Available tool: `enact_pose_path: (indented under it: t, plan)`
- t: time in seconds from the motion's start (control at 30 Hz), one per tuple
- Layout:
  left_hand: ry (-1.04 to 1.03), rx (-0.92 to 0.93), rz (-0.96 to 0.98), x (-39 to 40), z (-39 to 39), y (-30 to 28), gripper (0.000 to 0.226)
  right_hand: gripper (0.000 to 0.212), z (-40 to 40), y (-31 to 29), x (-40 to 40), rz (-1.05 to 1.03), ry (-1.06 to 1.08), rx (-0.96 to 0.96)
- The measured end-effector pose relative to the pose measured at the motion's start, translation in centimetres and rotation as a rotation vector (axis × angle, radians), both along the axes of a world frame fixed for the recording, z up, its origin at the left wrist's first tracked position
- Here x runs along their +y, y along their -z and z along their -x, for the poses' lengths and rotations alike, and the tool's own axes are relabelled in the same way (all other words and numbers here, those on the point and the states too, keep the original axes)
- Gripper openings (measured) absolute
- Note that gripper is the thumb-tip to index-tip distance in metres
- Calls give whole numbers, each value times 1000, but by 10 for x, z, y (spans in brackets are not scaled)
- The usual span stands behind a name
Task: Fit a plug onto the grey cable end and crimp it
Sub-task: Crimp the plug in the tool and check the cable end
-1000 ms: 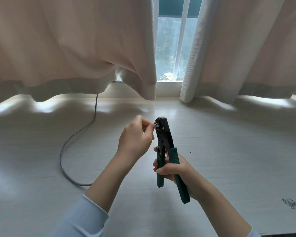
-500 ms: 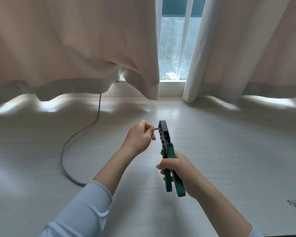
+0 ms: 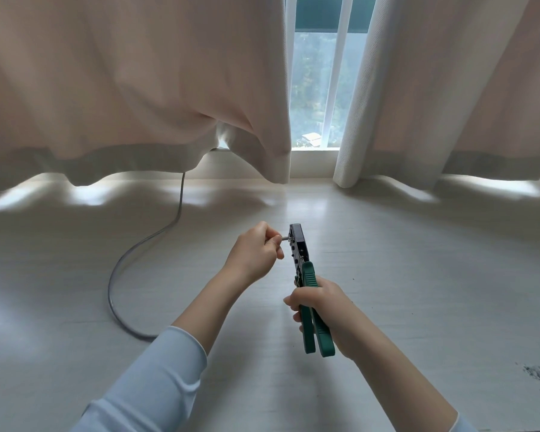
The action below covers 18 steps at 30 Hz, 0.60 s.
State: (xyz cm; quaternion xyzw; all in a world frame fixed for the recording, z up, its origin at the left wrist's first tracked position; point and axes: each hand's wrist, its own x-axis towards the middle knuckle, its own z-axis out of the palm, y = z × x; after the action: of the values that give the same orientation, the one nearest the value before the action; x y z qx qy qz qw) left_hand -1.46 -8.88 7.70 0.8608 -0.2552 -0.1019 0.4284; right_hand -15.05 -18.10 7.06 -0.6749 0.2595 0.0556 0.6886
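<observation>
From the head view, the one we have, the main risk sits at the crimping tool's head. Our left hand (image 3: 254,254) pinches the end of the grey cable (image 3: 131,260) between thumb and curled fingers (image 3: 273,243) and holds it at the side of the crimping tool (image 3: 301,269), where a short pale stub, which we take for the plug (image 3: 286,237), bridges the small gap between fingertips and tool. We cannot tell how far the plug is seated in the slot. If it sits shallow or tilted, the squeeze could press the contacts off the wires; if we loosen the pinch, the cable's own loop across the tabletop (image 3: 418,275) could tug the wires back out of the plug.

Our right hand (image 3: 320,310) wraps its fingers around both green handles (image 3: 317,335), which lie close together, touching or nearly so, so we judge the squeeze to be near its end or done. A twist of that wrist now could lever the tool head against the plug and crack it.

Both forearms reach forward over the tabletop, the left from a pale blue sleeve (image 3: 156,378). The tool stands roughly upright, head away from us, held clear of the surface. The rest of the cable curves left and runs back under the curtain (image 3: 106,88). A small heap of grey scraps (image 3: 536,374) lies well apart at the right.
</observation>
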Motion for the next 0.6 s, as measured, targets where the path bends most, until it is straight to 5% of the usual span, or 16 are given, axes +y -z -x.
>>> enact_pose_path:
  t: [0.6]
  plan:
    - [1,14,21,-1,1,5,16,24,3,2,4,77,45,-24]
